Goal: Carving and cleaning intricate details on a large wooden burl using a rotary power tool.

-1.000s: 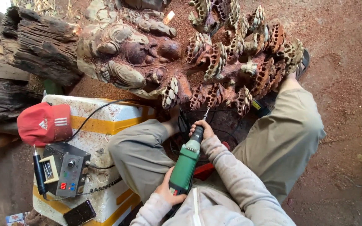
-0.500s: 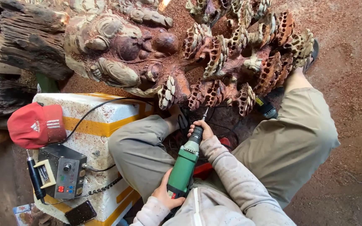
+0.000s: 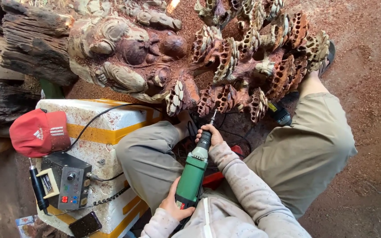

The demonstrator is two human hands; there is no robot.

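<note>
Seated carver | right hand [image 3: 208,134] clamped on neck of green rotary grinder [image 3: 192,176], left hand [image 3: 175,205] wrapped round its rear | bit meets underside of wood carving [image 3: 225,94] above knees | judgement: brace forearm, light passes, shallow bit angle.

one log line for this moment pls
left hand: grips rear of green rotary grinder | right hand: grips its neck | bit: at carved wood sculpture | red cap: on white box

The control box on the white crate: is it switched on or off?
On. The grey control box shows lit red digits on its front panel, and a black cable runs from its side. Whether the green rotary tool is spinning cannot be told.
</note>
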